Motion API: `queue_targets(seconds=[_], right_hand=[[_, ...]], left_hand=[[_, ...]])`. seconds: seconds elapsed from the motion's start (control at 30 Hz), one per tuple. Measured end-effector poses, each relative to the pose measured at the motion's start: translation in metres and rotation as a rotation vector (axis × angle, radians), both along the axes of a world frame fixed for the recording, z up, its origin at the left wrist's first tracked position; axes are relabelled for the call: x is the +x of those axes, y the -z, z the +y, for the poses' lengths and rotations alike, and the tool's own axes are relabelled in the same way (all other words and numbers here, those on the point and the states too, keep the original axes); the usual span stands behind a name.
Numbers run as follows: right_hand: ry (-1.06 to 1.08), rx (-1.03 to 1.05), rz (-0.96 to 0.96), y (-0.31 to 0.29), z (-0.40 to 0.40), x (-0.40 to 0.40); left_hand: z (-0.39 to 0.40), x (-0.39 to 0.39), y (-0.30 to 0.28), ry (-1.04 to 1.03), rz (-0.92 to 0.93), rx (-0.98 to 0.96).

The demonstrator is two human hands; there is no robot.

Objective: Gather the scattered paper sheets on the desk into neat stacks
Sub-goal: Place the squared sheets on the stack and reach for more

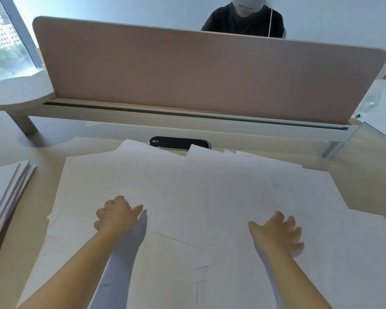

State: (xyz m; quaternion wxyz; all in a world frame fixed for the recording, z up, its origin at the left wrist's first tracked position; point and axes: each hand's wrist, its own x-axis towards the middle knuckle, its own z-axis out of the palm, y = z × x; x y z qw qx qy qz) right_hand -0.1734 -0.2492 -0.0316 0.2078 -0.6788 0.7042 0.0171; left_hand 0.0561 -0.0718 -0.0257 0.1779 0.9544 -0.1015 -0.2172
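Several white paper sheets point(198, 186) lie overlapping and askew across the middle of the pale wooden desk point(0, 141). A gathered stack of paper point(2, 188) sits at the left edge, its side edges fanned. My left hand point(116, 214) rests on the spread left of centre, fingers curled loosely, thumb pointing right. My right hand point(281, 230) hovers over or rests on the sheets right of centre, fingers spread and bent. Neither hand visibly grips a sheet.
A pink fabric divider panel point(198, 74) stands along the desk's back on a white raised shelf point(187, 118). A black oval cable port point(178, 142) lies just behind the sheets. A person in a dark top point(243, 21) sits beyond the divider. A window point(0, 41) is far left.
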Motion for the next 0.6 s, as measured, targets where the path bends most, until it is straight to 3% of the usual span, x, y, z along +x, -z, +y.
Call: queue_targets(seconds=[0.17, 0.3, 0.43, 0.5, 0.6], right_hand=[[0.035, 0.033, -0.027, 0.002, -0.013, -0.018], [-0.091, 0.071, -0.249, 0.002, -0.018, -0.017], [-0.085, 0.051, -0.192, -0.005, -0.024, -0.018], [-0.050, 0.052, -0.193, -0.005, -0.027, -0.020], [-0.044, 0.089, -0.281, -0.001, -0.028, -0.017]], left_hand=[[-0.018, -0.008, -0.005, -0.054, 0.058, -0.005], [-0.034, -0.013, 0.000, -0.014, 0.244, -0.283], [-0.041, -0.014, 0.000, -0.110, 0.187, -0.417], [-0.044, -0.013, -0.001, -0.117, 0.248, -0.533], [-0.049, -0.025, -0.003, -0.045, 0.353, -0.517]])
